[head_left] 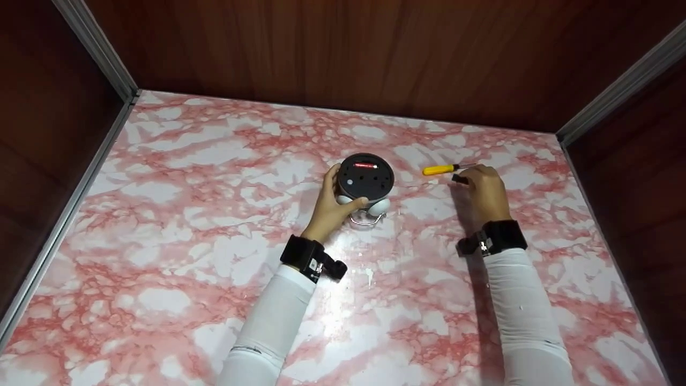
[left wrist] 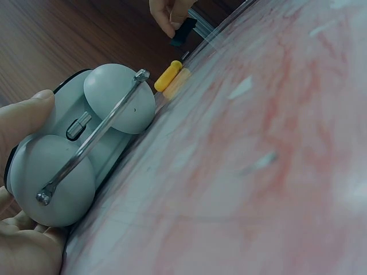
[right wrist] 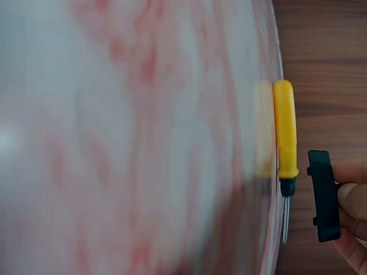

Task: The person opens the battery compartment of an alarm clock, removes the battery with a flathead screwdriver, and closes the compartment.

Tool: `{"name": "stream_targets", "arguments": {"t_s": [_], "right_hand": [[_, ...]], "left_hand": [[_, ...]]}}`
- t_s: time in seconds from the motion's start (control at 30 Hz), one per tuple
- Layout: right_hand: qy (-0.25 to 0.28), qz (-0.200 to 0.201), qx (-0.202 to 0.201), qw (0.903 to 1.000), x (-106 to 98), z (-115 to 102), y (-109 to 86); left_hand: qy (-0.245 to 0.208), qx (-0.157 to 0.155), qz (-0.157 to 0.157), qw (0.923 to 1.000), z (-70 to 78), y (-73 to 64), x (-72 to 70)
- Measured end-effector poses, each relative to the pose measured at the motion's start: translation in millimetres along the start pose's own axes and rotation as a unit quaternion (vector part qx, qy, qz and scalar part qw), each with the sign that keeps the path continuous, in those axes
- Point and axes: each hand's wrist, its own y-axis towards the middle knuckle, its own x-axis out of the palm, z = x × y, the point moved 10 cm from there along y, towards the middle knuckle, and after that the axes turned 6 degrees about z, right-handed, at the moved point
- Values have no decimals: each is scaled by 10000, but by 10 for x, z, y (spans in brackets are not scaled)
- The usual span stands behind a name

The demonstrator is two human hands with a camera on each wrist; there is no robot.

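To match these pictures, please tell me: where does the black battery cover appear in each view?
Head: black battery cover right of centre, in the right hand.
Left wrist: cover, top centre.
Right wrist: cover, right side, below middle.
Shared landmark: the yellow-handled screwdriver nearby.

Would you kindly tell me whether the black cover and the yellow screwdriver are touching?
Apart: the right wrist view shows brown wall between the black cover, pinched by the right hand, and the yellow screwdriver.

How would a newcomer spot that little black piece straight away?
Above the pink marbled tabletop, find the right hand, near the yellow screwdriver. It pinches the black piece: a narrow, flat strip with two small tabs along one edge, unlike the round, black-backed device in the left hand.
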Motion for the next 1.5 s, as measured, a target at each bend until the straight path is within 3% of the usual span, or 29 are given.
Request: {"name": "stream_targets", "arguments": {"t_s": [0.23, 0.47, 0.73, 1.2, 1.5], "right_hand": [[14, -93, 66, 9999, -56, 97, -51], [16, 86, -27, 10000, -105, 148, -83], [-14, 158, 223, 9996, -142, 179, -147], [-216, -261, 277, 9990, -130, 346, -148], [-392, -640, 637, 9951, -71, 443, -177]], "left_hand": [[-4, 8, -3, 10000, 2, 0, 1], [-71, 52, -2, 10000, 2, -3, -3], [-89, -41, -34, 9999, -22, -4, -4], [-31, -42, 33, 10000, -19, 1, -17], [-19, -4, 29, 10000, -10, -2, -7]]}}
